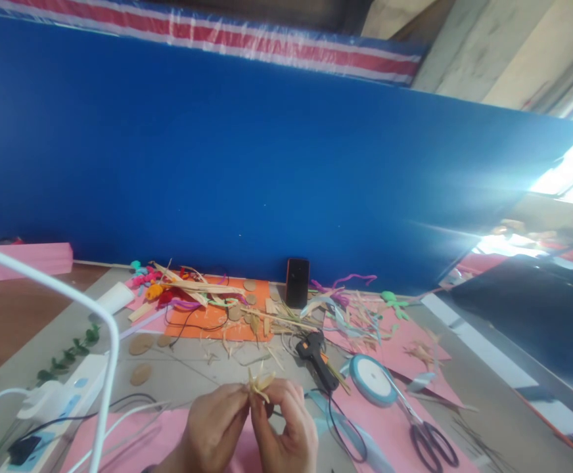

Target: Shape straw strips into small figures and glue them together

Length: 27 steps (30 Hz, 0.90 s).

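Note:
Close together at the bottom middle, my two hands meet around a small pale-yellow flower of thin strips (259, 386). My left hand (217, 424) is closed, its fingertips pinching the flower's left side. On the other side my right hand (289, 427) grips it between thumb and forefinger. The flower's narrow petals stick up above the fingertips; its lower part is hidden by the fingers. Just beyond my right hand lies a black glue gun (317, 360) with a cord. Pink paper (168, 437) is spread under my hands.
Scissors (432, 441) and a ribbon spool (372, 380) lie to the right. A phone (297, 284) stands upright before the blue partition (247, 157). Straw strips and coloured stems cover orange paper (192, 325). At left are a power strip (64, 410) and a white cable (112, 368).

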Tool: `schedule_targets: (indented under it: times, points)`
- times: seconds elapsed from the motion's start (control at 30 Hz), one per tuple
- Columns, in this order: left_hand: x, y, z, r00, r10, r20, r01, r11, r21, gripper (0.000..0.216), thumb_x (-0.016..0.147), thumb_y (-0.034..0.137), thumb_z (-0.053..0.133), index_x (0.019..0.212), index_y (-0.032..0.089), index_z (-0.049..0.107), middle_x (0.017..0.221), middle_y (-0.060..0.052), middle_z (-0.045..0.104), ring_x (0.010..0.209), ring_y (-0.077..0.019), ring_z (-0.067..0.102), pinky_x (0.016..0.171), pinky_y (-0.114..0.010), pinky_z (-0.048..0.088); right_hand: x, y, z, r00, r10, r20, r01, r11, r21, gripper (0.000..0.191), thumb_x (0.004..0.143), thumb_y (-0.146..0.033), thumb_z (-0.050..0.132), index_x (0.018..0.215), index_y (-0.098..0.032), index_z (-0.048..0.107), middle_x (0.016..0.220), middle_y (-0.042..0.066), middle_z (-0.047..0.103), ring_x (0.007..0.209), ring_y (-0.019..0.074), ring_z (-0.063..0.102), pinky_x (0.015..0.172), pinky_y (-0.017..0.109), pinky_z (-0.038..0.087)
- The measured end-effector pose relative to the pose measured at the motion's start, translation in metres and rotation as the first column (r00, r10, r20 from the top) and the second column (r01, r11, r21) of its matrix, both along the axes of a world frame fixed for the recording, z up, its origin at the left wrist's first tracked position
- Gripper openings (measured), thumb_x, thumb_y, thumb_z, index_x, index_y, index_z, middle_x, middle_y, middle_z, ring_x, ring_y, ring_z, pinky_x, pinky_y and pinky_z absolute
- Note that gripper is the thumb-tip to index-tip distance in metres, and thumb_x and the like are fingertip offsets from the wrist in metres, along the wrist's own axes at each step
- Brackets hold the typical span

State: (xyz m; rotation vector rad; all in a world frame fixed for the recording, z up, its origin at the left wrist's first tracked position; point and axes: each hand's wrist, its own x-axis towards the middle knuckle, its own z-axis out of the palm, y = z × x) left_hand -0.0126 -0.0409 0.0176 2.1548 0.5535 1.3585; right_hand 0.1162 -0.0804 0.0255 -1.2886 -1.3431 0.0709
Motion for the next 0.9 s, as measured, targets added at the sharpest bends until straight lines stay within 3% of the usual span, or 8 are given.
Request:
schedule_targets:
  times: [0.1, 0.13, 0.23, 0.3, 0.4, 0.63, 0.9]
  points:
    - [0.003, 0.0, 0.003, 0.998, -0.004, 0.056, 0.021, 0.954, -0.299, 0.019, 0.087, 0.012, 0.053, 0.091, 0.018, 0.071, 0.078, -0.009, 0.071, 0.066, -0.0165, 0.068, 0.059, -0.023, 0.054, 0.002, 0.0, 0.002, 0.999, 0.017, 0.028, -0.017, 1.0, 0.0, 0.015, 0.085, -0.019, 0.058, 0.07, -0.021, 0.055, 0.063, -0.002, 0.057, 0.058, 0.0133, 0.052, 0.069, 0.031, 0.041]
    - [0.005, 0.001, 0.004, 0.996, -0.017, 0.086, 0.052, 0.906, -0.42, 0.017, 0.087, 0.018, 0.055, 0.084, 0.017, 0.072, 0.072, -0.008, 0.07, 0.058, -0.015, 0.065, 0.052, -0.021, 0.052, 0.003, 0.0, 0.003, 0.999, 0.025, 0.031, -0.025, 1.0, 0.005, 0.013, 0.085, -0.018, 0.058, 0.072, -0.021, 0.056, 0.064, -0.002, 0.058, 0.058, 0.0133, 0.052, 0.068, 0.031, 0.041]
    - [0.008, 0.005, 0.008, 0.977, -0.071, 0.2, 0.195, 0.674, -0.712, 0.024, 0.083, 0.033, 0.063, 0.07, 0.014, 0.071, 0.051, -0.004, 0.062, 0.042, -0.0129, 0.058, 0.042, -0.021, 0.046, 0.006, 0.0, 0.007, 0.998, 0.043, 0.049, -0.045, 0.999, 0.032, 0.011, 0.084, -0.016, 0.058, 0.075, -0.021, 0.056, 0.065, -0.002, 0.058, 0.058, 0.013, 0.052, 0.067, 0.031, 0.04]
    - [0.01, 0.008, 0.009, 0.959, -0.079, 0.273, 0.271, 0.542, -0.795, 0.03, 0.077, 0.04, 0.069, 0.064, 0.013, 0.069, 0.043, -0.002, 0.056, 0.039, -0.0126, 0.055, 0.041, -0.021, 0.044, 0.009, 0.0, 0.008, 0.995, 0.054, 0.081, -0.058, 0.997, 0.045, 0.011, 0.084, -0.016, 0.058, 0.074, -0.021, 0.055, 0.063, -0.003, 0.057, 0.058, 0.0132, 0.052, 0.066, 0.031, 0.039]
    - [0.011, 0.011, 0.007, 0.936, -0.056, 0.347, 0.336, 0.438, -0.834, 0.034, 0.068, 0.045, 0.075, 0.064, 0.012, 0.068, 0.045, -0.002, 0.059, 0.036, -0.0115, 0.053, 0.038, -0.021, 0.041, 0.012, 0.001, 0.006, 0.985, 0.075, 0.152, -0.084, 0.995, 0.054, 0.01, 0.083, -0.015, 0.058, 0.075, -0.02, 0.056, 0.064, -0.003, 0.058, 0.057, 0.013, 0.053, 0.065, 0.031, 0.038]
    - [0.009, 0.012, 0.004, 0.914, -0.081, 0.397, 0.4, 0.338, -0.852, 0.034, 0.065, 0.042, 0.079, 0.063, 0.011, 0.064, 0.048, -0.001, 0.059, 0.035, -0.01, 0.053, 0.036, -0.018, 0.037, 0.015, 0.0, 0.011, 0.976, 0.11, 0.189, -0.121, 0.992, 0.045, 0.01, 0.082, -0.012, 0.059, 0.08, -0.021, 0.057, 0.069, -0.002, 0.062, 0.056, 0.0127, 0.053, 0.066, 0.031, 0.04]
    - [0.008, 0.012, 0.005, 0.883, -0.123, 0.454, 0.468, 0.311, -0.827, 0.032, 0.067, 0.038, 0.078, 0.062, 0.011, 0.064, 0.061, -0.005, 0.066, 0.034, -0.0054, 0.048, 0.034, -0.015, 0.027, 0.016, -0.005, 0.018, 0.972, 0.149, 0.181, -0.153, 0.988, 0.005, 0.01, 0.08, -0.011, 0.063, 0.08, -0.021, 0.061, 0.067, -0.002, 0.063, 0.055, 0.0125, 0.056, 0.064, 0.03, 0.043]
